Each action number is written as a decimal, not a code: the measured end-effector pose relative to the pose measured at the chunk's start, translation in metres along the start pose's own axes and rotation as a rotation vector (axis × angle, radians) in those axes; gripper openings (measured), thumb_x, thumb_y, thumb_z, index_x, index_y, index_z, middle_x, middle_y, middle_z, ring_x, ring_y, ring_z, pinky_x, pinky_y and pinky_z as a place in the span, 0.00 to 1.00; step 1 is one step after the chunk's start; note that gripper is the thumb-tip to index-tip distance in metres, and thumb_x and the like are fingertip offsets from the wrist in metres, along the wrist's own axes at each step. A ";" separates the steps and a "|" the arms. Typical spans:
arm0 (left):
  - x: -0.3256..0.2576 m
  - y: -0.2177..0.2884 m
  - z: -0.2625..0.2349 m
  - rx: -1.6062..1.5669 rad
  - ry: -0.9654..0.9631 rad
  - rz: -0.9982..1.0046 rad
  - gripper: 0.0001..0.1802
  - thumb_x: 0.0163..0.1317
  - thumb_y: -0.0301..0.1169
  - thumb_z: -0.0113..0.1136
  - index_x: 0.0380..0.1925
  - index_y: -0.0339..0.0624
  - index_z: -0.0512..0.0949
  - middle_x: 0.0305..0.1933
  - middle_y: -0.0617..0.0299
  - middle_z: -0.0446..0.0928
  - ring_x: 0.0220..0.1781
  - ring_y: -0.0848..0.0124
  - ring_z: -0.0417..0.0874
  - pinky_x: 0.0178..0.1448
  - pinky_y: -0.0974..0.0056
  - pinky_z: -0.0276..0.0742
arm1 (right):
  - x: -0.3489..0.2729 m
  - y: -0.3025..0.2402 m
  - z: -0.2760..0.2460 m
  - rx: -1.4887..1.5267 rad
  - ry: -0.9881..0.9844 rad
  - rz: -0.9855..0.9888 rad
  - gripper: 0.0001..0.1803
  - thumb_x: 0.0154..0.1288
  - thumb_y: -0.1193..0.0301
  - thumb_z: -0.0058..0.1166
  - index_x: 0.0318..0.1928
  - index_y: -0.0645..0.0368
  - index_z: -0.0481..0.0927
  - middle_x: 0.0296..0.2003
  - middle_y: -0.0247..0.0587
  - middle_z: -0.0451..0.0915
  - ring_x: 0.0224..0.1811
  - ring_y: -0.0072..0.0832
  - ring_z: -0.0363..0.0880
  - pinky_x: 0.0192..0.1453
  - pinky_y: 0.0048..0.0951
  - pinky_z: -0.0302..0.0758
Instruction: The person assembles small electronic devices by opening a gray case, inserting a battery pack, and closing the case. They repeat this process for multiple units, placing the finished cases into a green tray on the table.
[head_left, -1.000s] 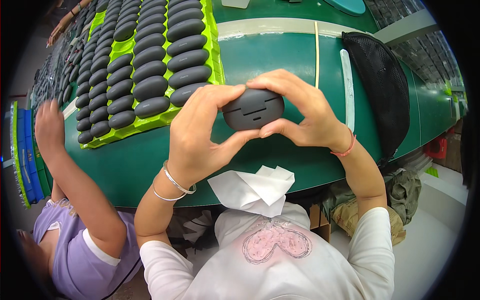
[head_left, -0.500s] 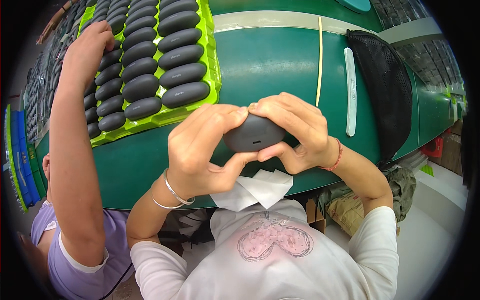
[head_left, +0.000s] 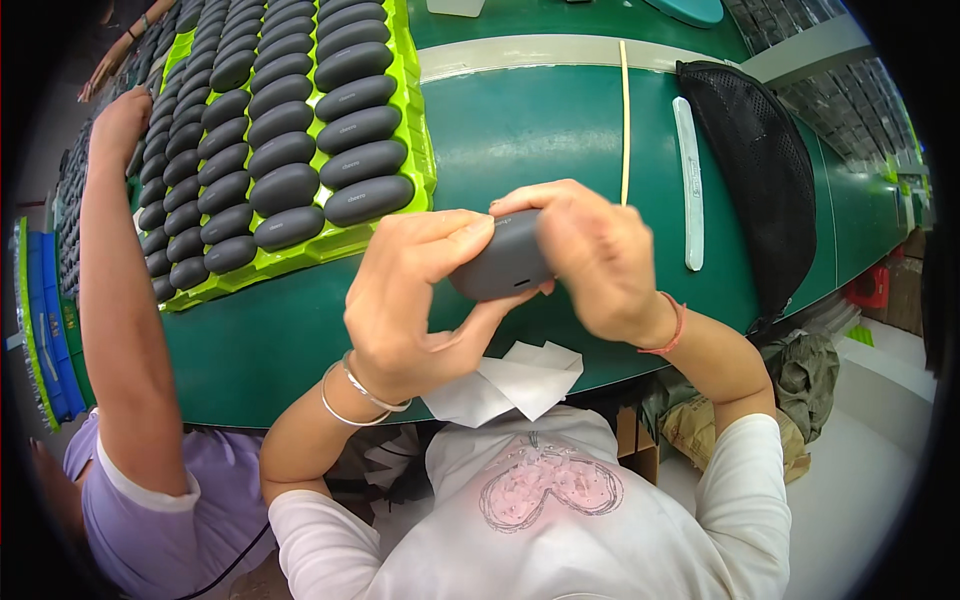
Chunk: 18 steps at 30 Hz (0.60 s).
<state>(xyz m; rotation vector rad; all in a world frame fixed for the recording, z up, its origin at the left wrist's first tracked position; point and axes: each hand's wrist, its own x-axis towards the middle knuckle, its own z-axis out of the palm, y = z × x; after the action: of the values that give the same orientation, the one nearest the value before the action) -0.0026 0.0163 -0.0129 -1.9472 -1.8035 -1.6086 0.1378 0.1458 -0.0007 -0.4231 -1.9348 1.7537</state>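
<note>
Both my hands hold one dark grey oval case (head_left: 500, 262) above the near edge of the green table (head_left: 520, 130). My left hand (head_left: 415, 300) wraps its left end, thumb on top. My right hand (head_left: 592, 258) covers its right end from above. The case lies on its side, a small port facing me. A white cloth (head_left: 510, 382) lies below my hands at the table edge.
A lime-green tray (head_left: 405, 110) with several rows of identical dark oval cases sits at the back left. Another person's arm (head_left: 120, 300) in a lilac sleeve reaches along its left side. A black mesh bag (head_left: 760, 160), a pale strip (head_left: 688, 180) and a thin yellow stick (head_left: 625, 120) lie at the right.
I have turned the case from facing me flat to lying on its side and shifted it slightly right. The other person's arm reached up beside the tray.
</note>
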 end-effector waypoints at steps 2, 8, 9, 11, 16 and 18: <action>-0.001 0.004 -0.006 -0.115 -0.035 -0.070 0.35 0.35 0.20 0.80 0.47 0.33 0.72 0.43 0.49 0.78 0.44 0.62 0.80 0.49 0.62 0.77 | 0.005 0.010 -0.002 0.244 0.067 0.064 0.24 0.78 0.60 0.33 0.48 0.70 0.74 0.25 0.39 0.79 0.19 0.16 0.72 0.26 0.17 0.69; -0.001 0.010 -0.005 -0.297 0.048 -0.321 0.32 0.37 0.24 0.80 0.45 0.34 0.74 0.43 0.51 0.79 0.43 0.64 0.81 0.50 0.63 0.76 | 0.006 0.008 -0.011 0.365 -0.026 0.026 0.23 0.78 0.60 0.36 0.52 0.70 0.74 0.27 0.39 0.79 0.21 0.17 0.72 0.28 0.18 0.71; -0.002 0.009 -0.005 -0.300 0.052 -0.329 0.33 0.37 0.24 0.80 0.46 0.33 0.74 0.44 0.51 0.78 0.44 0.64 0.81 0.50 0.63 0.76 | 0.006 0.008 -0.011 0.335 -0.058 -0.018 0.23 0.77 0.60 0.38 0.52 0.70 0.74 0.27 0.38 0.79 0.22 0.16 0.72 0.28 0.18 0.71; -0.004 0.008 -0.005 -0.305 0.059 -0.345 0.33 0.38 0.24 0.79 0.46 0.33 0.73 0.45 0.51 0.77 0.46 0.64 0.80 0.51 0.63 0.75 | 0.005 0.007 -0.011 0.274 -0.122 -0.105 0.22 0.76 0.60 0.41 0.53 0.69 0.74 0.27 0.36 0.78 0.23 0.16 0.73 0.29 0.18 0.71; 0.000 0.008 -0.006 -0.416 0.019 -0.417 0.32 0.39 0.23 0.78 0.47 0.32 0.73 0.46 0.52 0.76 0.47 0.65 0.79 0.52 0.64 0.74 | -0.002 -0.006 -0.006 0.275 -0.088 0.055 0.16 0.71 0.69 0.50 0.52 0.68 0.74 0.24 0.33 0.77 0.25 0.15 0.75 0.32 0.19 0.73; 0.001 0.008 -0.008 -0.442 0.029 -0.434 0.32 0.39 0.23 0.78 0.47 0.33 0.73 0.46 0.51 0.76 0.45 0.65 0.79 0.51 0.63 0.75 | 0.001 -0.001 -0.011 0.426 -0.106 0.121 0.16 0.69 0.70 0.53 0.52 0.68 0.74 0.25 0.32 0.78 0.24 0.16 0.74 0.32 0.19 0.73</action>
<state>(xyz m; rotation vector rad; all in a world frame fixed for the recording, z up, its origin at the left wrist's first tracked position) -0.0015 0.0096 -0.0037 -1.7291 -2.1117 -2.3268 0.1432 0.1559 0.0014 -0.3022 -1.5649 2.2364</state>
